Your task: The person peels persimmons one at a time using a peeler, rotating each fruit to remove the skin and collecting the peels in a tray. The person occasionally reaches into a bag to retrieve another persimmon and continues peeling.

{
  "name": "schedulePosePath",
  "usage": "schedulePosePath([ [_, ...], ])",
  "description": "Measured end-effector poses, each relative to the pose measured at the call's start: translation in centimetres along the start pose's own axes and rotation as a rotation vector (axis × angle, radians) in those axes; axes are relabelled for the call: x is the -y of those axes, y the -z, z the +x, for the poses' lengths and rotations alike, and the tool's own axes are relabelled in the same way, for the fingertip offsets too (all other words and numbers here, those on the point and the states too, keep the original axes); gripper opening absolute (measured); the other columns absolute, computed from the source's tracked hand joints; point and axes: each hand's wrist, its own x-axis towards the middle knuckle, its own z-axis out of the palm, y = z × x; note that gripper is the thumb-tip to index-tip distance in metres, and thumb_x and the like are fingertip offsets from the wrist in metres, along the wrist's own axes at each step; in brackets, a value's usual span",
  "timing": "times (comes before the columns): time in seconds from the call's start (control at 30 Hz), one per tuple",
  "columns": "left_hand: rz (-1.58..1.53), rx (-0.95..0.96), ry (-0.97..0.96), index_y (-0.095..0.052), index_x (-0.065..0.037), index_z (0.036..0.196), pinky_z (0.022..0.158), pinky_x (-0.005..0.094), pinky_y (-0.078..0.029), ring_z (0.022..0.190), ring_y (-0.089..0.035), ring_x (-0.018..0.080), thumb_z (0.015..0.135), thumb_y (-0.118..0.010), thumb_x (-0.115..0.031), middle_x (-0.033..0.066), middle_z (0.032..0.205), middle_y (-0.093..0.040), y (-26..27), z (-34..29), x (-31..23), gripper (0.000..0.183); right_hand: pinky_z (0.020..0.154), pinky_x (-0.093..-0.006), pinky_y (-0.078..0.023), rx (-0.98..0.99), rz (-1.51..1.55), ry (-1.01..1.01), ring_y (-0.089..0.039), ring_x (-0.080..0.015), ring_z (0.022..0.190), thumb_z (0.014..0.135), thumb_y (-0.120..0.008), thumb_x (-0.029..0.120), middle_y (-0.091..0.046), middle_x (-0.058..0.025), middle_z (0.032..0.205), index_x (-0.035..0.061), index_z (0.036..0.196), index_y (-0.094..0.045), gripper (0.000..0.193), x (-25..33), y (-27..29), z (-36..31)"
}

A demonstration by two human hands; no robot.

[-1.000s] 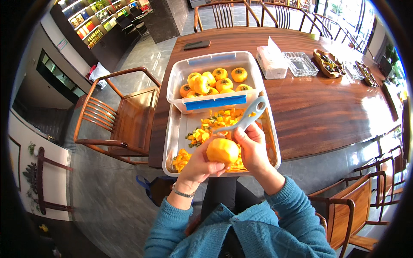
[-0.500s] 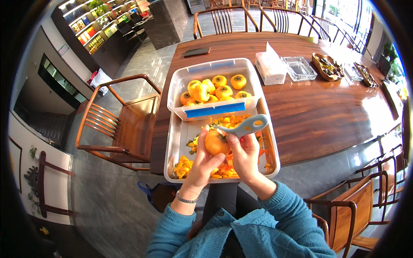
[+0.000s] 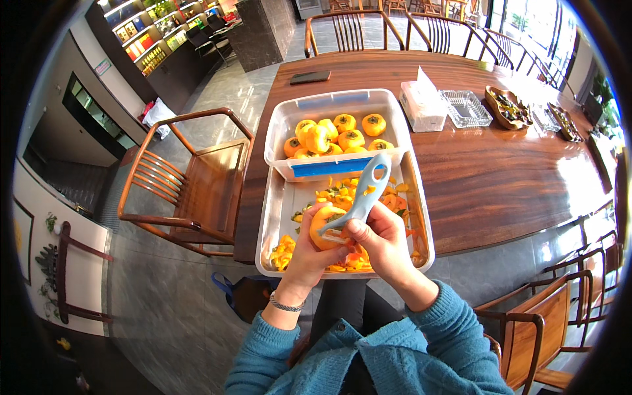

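Observation:
My left hand (image 3: 307, 253) is wrapped round an orange persimmon (image 3: 322, 224), held above the metal tray. In my right hand (image 3: 385, 240) is a grey-blue peeler (image 3: 368, 191), its looped handle pointing up and away from me and its head against the persimmon's side. The fingers partly hide the fruit and the blade. Beneath both hands, orange peelings (image 3: 284, 252) lie in the metal tray (image 3: 262, 243). A clear plastic box (image 3: 276, 141) with a blue latch rests at the tray's far end, holding several persimmons (image 3: 351, 139).
On the wooden table (image 3: 487, 191) lie a dark phone (image 3: 311, 78), a tissue box (image 3: 421, 108), a clear glass dish (image 3: 466, 108) and a wooden bowl of dark bits (image 3: 508, 108). A wooden armchair (image 3: 204, 178) stands to the left, and more chairs (image 3: 540, 316) on the right.
The peeler has swung from lying slanted to the right to a more upright angle, its head now lower across the persimmon. My view has shifted slightly, moving the table things rightward.

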Motion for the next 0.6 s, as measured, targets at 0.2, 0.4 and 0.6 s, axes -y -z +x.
schedulePosePath([
  [0.2,-0.113,0.045,0.114,-0.038,-0.010,0.118,0.049,0.0186,-0.049,0.068,-0.061,0.0131,0.070,-0.070,-0.002,0.0077,0.094,-0.055,0.6,-0.5,0.1,0.057,0.077,-0.0253,-0.046,0.017,0.030,0.027,-0.055,-0.0107,0.086,0.087,-0.060,0.015,-0.059,-0.0040,0.094,-0.0002,0.106,-0.053,0.026,-0.8,0.1,0.1],
  [0.4,-0.332,0.060,0.342,-0.047,-0.008,0.115,0.060,0.0236,-0.055,0.076,-0.062,0.0151,0.069,-0.076,-0.028,0.0049,0.097,-0.055,1.6,-0.5,0.1,0.059,0.076,-0.0256,-0.047,0.111,-0.112,0.097,-0.056,-0.0114,0.085,0.086,-0.060,0.013,-0.060,-0.0038,0.091,0.0011,0.103,-0.055,0.022,-1.6,1.3,0.5],
  [0.6,-0.255,-0.036,0.082,-0.035,-0.008,0.124,0.054,0.0217,-0.050,0.077,-0.061,0.0150,0.071,-0.074,-0.013,0.0072,0.091,-0.058,0.9,-0.3,0.4,0.066,0.069,-0.0254,-0.048,0.029,-0.102,0.063,-0.057,-0.0106,0.076,0.086,-0.061,0.014,-0.060,-0.0028,0.088,0.0018,0.103,-0.055,0.021,-2.0,0.8,0.5],
])
